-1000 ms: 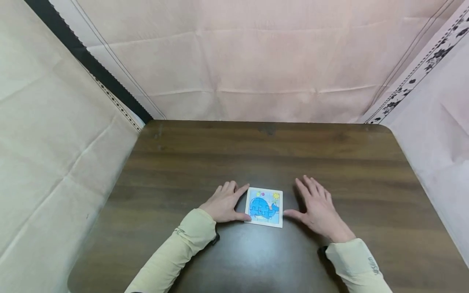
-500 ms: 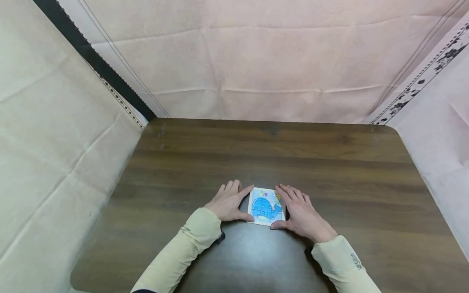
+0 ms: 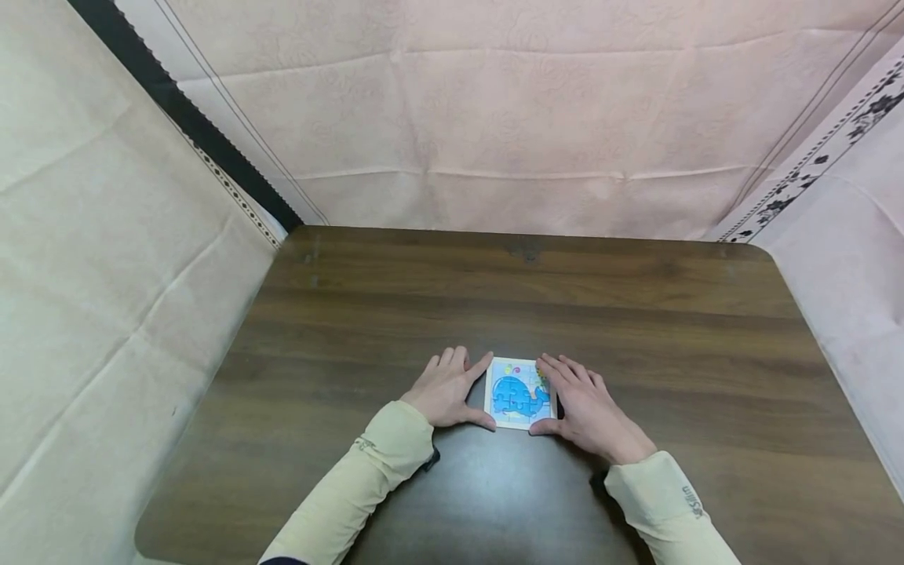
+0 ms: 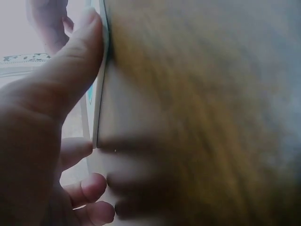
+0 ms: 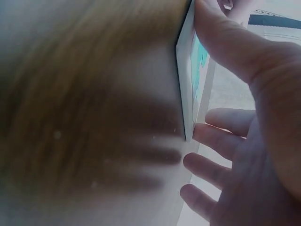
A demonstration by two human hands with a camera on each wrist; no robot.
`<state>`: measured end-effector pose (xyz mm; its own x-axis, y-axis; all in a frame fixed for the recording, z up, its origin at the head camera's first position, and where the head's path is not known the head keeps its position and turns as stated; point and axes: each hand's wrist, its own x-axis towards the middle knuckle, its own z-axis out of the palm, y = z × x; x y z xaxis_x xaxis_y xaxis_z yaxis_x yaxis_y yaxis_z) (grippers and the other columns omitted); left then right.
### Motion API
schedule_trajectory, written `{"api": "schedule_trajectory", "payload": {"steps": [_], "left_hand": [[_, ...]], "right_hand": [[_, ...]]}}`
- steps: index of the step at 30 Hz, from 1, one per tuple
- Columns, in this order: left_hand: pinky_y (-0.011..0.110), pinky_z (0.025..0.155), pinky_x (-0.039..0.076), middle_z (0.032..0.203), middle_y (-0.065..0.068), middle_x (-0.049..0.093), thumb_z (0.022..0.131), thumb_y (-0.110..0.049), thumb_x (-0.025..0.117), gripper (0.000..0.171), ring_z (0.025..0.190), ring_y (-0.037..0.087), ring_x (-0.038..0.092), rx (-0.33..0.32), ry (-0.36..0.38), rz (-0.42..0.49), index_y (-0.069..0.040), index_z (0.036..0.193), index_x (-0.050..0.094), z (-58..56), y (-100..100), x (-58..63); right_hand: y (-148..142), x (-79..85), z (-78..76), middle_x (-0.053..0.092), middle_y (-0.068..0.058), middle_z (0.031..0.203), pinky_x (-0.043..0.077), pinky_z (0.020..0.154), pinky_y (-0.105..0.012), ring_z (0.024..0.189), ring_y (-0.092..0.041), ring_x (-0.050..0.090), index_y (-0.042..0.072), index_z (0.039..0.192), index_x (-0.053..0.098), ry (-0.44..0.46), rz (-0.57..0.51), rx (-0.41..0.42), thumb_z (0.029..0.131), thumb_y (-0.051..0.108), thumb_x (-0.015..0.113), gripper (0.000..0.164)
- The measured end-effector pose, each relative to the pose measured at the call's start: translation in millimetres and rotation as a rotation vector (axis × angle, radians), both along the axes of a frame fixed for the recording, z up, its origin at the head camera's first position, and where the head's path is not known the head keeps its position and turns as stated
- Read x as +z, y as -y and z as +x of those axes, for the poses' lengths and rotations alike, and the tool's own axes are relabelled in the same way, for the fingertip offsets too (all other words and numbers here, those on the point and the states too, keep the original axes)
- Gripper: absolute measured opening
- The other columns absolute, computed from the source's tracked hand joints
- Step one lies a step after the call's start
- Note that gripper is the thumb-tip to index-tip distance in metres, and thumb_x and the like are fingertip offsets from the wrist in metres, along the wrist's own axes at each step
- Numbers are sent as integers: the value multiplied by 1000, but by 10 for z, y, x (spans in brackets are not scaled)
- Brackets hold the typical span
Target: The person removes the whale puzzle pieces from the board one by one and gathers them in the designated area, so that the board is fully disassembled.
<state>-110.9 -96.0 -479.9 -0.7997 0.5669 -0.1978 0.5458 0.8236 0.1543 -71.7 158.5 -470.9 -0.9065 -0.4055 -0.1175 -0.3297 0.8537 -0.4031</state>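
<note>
**Puzzle sits between both hands, held at its sides**

Puzzle (image 3: pixel 519 392) lies on the table (image 3: pixel 424 298), right between the hands, apparently flat.

Left hand (image 3: pixel 445 388): fingers spread, thumb at the near left corner, forefinger at the far left corner. Other fingers fan out beyond the forefinger, off the puzzle. Right hand (image 3: pixel 582 400) roughly mirrors it: spread, thumb at the near edge by the right corner, forefinger at the far right, partly over the picture. Can't tell how hard either one presses.

Handling, my read: light, thin, stiff board. Rim likely smooth, so a one-sided push could skid it. Pieces look like the weak point; tilting might shift or drop them. Best hold is the rim, both sides, where thumbs and forefingers are; keep fingertips off the inset.

Looks: small squarish board, pale rim, light-blue ground, blue whale in the middle, piece seams visible across it. Small coloured spots at the far edge between the forefingers. Yellow sun mostly hidden under the right forefinger.
</note>
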Motion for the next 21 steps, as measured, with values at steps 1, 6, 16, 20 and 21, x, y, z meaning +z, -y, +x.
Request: {"api": "schedule_trajectory", "payload": {"steps": [1, 6, 16, 20, 21], "left_hand": [[30, 75, 30, 102, 1, 38, 65, -88, 53, 115, 92, 17, 33, 3, 4, 0, -24, 156, 23, -5, -3, 0], [31, 75, 30, 101, 2, 37, 64, -88, 55, 115, 91, 19, 33, 0, -21, -15, -23, 154, 28, -21, -25, 31], [48, 103, 28, 150, 7, 32, 68, -84, 55, 114, 136, 25, 28, -19, -44, -36, -19, 156, 24, -18, -50, 45], [50, 104, 27, 152, 6, 29, 69, -84, 54, 114, 138, 25, 27, -27, -36, -33, -20, 157, 19, -23, -56, 37], [50, 103, 27, 152, 6, 29, 69, -84, 54, 114, 137, 25, 27, -27, -36, -35, -21, 157, 19, -26, -62, 37]], "right_hand": [[-1, -1, -2, 34, -15, 154, 25, 104, -60, 139, -39, 27, 8, 150, 36, 0, -2, 0, 69, 56, 80, 104], [-32, -5, -19, 33, -14, 154, 25, 104, -61, 139, -39, 27, 7, 149, 38, -6, 5, 9, 70, 58, 78, 102], [-62, -15, -56, 31, -14, 155, 25, 104, -62, 140, -40, 25, 7, 148, 40, -4, 37, 6, 71, 62, 76, 101], [-72, -12, -54, 31, -13, 155, 25, 103, -62, 139, -40, 26, 7, 147, 41, -11, 50, 1, 71, 62, 76, 100], [-74, -10, -54, 31, -14, 155, 26, 103, -62, 139, -40, 27, 7, 147, 42, -14, 51, 1, 71, 62, 76, 100]]}}
